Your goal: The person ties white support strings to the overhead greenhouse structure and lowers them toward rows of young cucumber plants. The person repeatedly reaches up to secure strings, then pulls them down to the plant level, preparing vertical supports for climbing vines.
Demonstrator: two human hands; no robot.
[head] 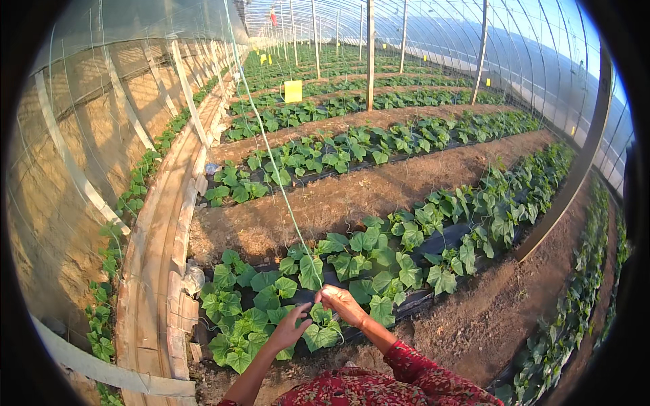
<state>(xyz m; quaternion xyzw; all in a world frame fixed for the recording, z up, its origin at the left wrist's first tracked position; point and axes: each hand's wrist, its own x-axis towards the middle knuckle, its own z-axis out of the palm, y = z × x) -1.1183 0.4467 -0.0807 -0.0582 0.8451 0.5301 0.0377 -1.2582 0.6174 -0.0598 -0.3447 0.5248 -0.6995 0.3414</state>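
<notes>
A pale green string [278, 175] runs down from the top of the view to my right hand [339, 303], whose fingers are closed on its lower end. Just to the left, my left hand [292, 327] has its fingers apart close to the right hand's fingertips; nothing is visible in it. Both hands are above the near row of young leafy vine plants [254, 309], which look like cucumber. One plant [322, 332] stands right beneath the hands. Black plastic film [449, 238] covers the soil between the plants. The plant stem near the string's end is hidden by the hands.
A wooden post [574, 198] leans at the right, and another post [370, 56] stands farther back. A brick-edged walkway [152, 264] runs along the left beside an earthen wall [61, 243]. A yellow card [293, 91] hangs over the rows. Bare soil paths lie between rows.
</notes>
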